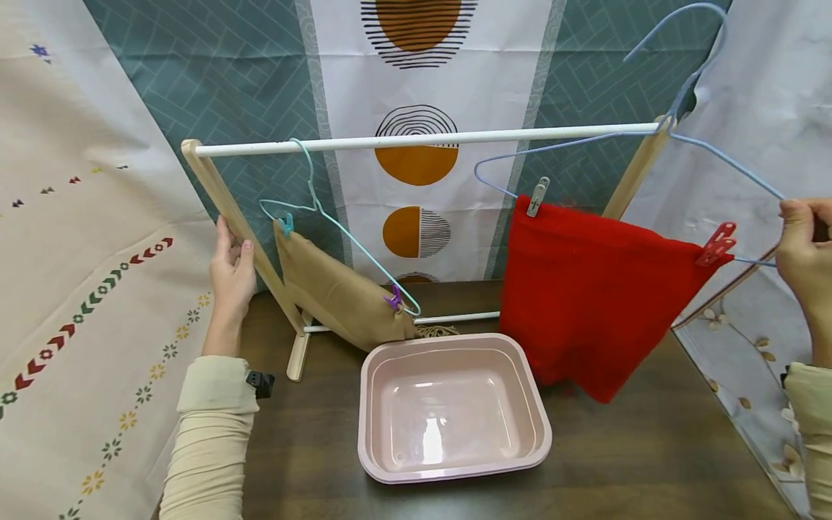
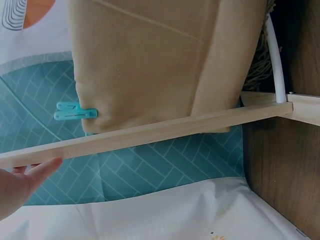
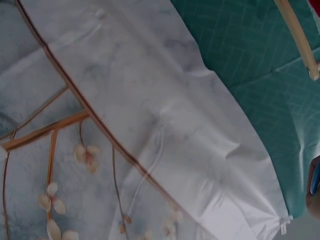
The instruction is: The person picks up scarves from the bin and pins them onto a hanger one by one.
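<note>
My right hand [image 1: 809, 253], at the right edge of the head view, pinches the right end of a blue hanger [image 1: 552, 149]. A red cloth [image 1: 591, 289] hangs from that hanger by a grey clothespin [image 1: 538, 197] and a red clothespin [image 1: 716, 244]. The hanger's hook [image 1: 705, 36] rises above the rack's white bar [image 1: 494, 136]. My left hand [image 1: 232, 271] touches the rack's left wooden post [image 1: 243, 227], its fingers extended along the outer side. Only a sliver of the right hand [image 3: 313, 205] shows in the right wrist view.
A mint hanger [image 1: 351, 235] on the bar carries a tan fringed cloth [image 1: 338, 289], held by a teal clothespin [image 2: 75, 111] and a purple clothespin [image 1: 393, 297]. A pink basin [image 1: 455, 469] stands on the brown table [image 1: 617, 469] before the rack. Patterned fabric surrounds it.
</note>
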Action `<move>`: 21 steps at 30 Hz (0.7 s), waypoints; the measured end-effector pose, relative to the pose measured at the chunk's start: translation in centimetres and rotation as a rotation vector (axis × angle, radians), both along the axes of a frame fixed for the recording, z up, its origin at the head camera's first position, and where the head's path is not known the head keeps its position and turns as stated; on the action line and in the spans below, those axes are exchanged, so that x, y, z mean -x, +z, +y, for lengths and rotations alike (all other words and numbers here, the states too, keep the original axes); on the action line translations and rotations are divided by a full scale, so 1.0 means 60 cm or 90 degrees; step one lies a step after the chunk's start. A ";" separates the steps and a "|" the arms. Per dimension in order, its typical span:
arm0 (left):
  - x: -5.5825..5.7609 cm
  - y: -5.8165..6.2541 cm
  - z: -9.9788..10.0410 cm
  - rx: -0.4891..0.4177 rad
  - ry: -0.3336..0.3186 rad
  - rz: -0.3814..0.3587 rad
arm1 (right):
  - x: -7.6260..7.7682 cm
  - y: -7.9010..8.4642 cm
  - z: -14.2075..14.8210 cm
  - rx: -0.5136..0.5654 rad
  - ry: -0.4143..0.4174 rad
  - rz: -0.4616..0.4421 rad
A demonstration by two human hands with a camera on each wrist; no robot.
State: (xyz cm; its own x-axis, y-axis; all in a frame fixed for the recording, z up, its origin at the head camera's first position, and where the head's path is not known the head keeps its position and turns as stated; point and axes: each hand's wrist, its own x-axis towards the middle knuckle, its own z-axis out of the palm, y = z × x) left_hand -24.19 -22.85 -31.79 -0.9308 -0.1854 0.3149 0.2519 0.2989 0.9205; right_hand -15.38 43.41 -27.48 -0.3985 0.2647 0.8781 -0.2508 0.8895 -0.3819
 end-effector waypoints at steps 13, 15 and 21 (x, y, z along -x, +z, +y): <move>-0.003 0.001 0.002 -0.010 0.005 -0.005 | 0.031 -0.011 -0.106 -0.104 0.040 -0.001; -0.003 0.001 0.001 -0.011 0.006 -0.006 | 0.039 -0.018 -0.112 -0.099 0.053 0.004; -0.001 -0.001 -0.001 -0.010 0.009 -0.011 | 0.060 -0.037 -0.131 -0.115 0.079 0.010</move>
